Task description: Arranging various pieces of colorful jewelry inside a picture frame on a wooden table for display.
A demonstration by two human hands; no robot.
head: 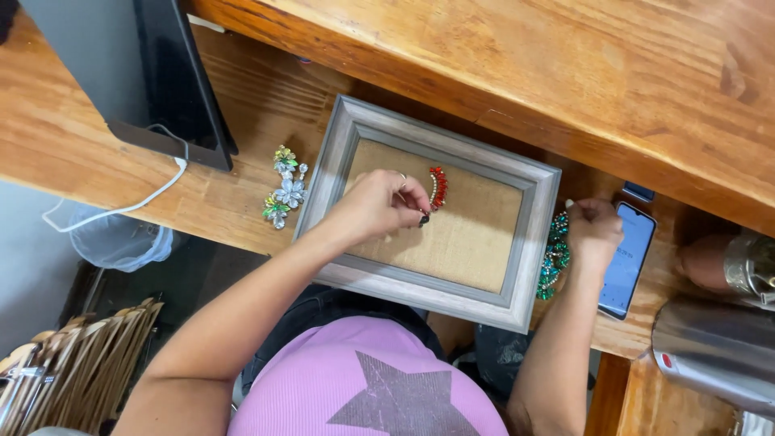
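Note:
A grey wooden picture frame [339, 153] with a burlap backing lies on the wooden desk. My left hand [378, 203] rests over the burlap, fingers pinched on the lower end of a red beaded jewellery piece [437, 186] that lies on the backing. My right hand [593, 230] is closed into a fist at the frame's right edge, pinching a small pale object above a green beaded jewellery piece [554, 257]. A pale flower-shaped rhinestone piece [286, 190] lies left of the frame.
A smartphone [628, 262] with a lit screen lies right of my right hand. A dark monitor [161, 81] with a white cable stands at the back left. Metal containers [714, 347] sit at the right. A raised wooden shelf [565, 64] runs behind the frame.

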